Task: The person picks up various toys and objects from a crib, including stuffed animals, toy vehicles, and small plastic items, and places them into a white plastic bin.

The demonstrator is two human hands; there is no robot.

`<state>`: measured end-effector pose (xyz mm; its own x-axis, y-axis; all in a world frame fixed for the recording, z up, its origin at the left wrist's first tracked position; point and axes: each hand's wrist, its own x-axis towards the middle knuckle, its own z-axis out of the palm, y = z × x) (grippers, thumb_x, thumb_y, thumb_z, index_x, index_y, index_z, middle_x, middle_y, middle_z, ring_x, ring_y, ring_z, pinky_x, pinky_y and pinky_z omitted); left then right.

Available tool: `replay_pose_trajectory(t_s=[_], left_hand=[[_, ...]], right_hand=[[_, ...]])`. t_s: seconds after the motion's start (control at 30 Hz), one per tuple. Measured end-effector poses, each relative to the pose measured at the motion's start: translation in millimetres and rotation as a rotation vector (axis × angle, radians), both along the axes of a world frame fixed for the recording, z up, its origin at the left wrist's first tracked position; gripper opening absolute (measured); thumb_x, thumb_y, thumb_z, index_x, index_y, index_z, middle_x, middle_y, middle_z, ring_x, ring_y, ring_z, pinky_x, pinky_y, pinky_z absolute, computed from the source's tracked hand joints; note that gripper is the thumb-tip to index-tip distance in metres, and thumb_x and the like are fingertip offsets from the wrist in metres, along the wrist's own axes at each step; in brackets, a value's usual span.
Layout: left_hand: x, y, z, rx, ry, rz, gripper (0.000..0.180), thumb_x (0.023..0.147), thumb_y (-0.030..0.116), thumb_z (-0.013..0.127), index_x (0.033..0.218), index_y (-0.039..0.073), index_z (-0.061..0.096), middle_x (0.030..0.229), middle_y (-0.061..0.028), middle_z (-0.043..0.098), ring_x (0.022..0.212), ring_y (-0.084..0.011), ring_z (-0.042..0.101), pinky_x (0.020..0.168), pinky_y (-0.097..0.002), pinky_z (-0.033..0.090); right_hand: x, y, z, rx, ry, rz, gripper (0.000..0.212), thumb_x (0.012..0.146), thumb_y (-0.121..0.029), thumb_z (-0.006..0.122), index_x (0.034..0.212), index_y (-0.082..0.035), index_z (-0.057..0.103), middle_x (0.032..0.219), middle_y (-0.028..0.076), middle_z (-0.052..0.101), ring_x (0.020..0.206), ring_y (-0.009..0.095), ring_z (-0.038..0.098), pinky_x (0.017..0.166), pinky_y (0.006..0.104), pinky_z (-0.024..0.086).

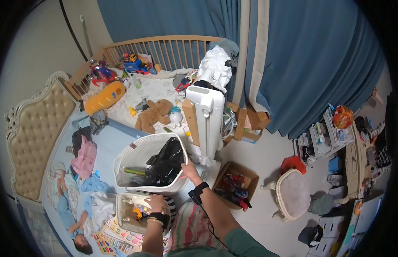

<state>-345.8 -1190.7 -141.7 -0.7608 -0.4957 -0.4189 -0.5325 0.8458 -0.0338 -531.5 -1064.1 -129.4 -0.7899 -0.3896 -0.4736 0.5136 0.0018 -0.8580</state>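
Observation:
A large white woven basket (123,165) is tilted on the bed, its mouth facing me. A black plastic bag (166,157) and a green stick-like object (134,171) are inside it. My right hand (189,171) is closed round the basket's right rim. Just below, a smaller beige storage bin (120,214) holds small toys, an orange and brown one (138,213) among them. Over the right part of this bin is my left hand (156,203), fingers somewhat spread, nothing visible in them. A black band is on each wrist; a cable runs from the right one.
A child (74,227) lies on the bed at lower left, beside a letter puzzle board (117,237). Beyond are a brown plush toy (154,115) and a railed cot (164,39). A white upright device (206,120), a cardboard box (218,182) and a stool (293,195) stand right.

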Motion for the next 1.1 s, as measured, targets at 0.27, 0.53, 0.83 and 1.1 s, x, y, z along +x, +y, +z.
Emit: replay_pose_trajectory(t_s=[0.27, 0.53, 0.83, 1.1], left_hand=[[15.2, -56.7, 8.0, 0.044, -0.259, 0.139, 0.035, 0.068, 0.026, 0.061, 0.102, 0.022, 0.064, 0.116, -0.0086, 0.055, 0.117, -0.0315, 0.041, 0.094, -0.0619, 0.021], [-17.8, -96.7, 49.2, 0.182, -0.197, 0.163, 0.046, 0.059, 0.04, 0.07, 0.098, 0.015, 0.065, 0.103, -0.0116, 0.062, 0.101, -0.0286, 0.057, 0.081, -0.0403, 0.045], [-87.7, -182.5, 48.5, -0.422, 0.719, 0.769, 0.061, 0.071, 0.041, 0.061, 0.116, 0.006, 0.042, 0.119, -0.0233, 0.048, 0.111, -0.0376, 0.046, 0.091, -0.0645, 0.026], [-102.9, -245.7, 25.4, 0.004, 0.593, 0.65, 0.028, 0.059, 0.03, 0.066, 0.068, 0.003, 0.062, 0.074, -0.0186, 0.062, 0.074, -0.0363, 0.06, 0.065, -0.0432, 0.047]], right_hand=[[-3.2, -7.1, -1.5, 0.155, 0.073, -0.001, 0.06, 0.076, -0.014, 0.055, 0.131, -0.013, 0.03, 0.109, 0.019, 0.054, 0.08, 0.037, 0.062, 0.048, 0.0423, 0.057], [-7.7, -4.2, -15.8, 0.097, 0.078, -0.066, 0.051, 0.076, -0.005, 0.054, 0.124, -0.007, 0.04, 0.108, 0.023, 0.053, 0.081, 0.041, 0.06, 0.046, 0.0447, 0.056], [-9.5, 11.5, -35.1, 0.316, 0.149, 0.052, 0.047, 0.069, -0.006, 0.054, 0.115, -0.001, 0.047, 0.097, 0.014, 0.058, 0.083, 0.024, 0.058, 0.067, 0.0372, 0.049], [0.7, -12.5, -47.8, 0.344, -0.097, 0.145, 0.048, 0.077, -0.009, 0.053, 0.122, 0.002, 0.04, 0.101, 0.021, 0.056, 0.078, 0.033, 0.062, 0.054, 0.0398, 0.057]])
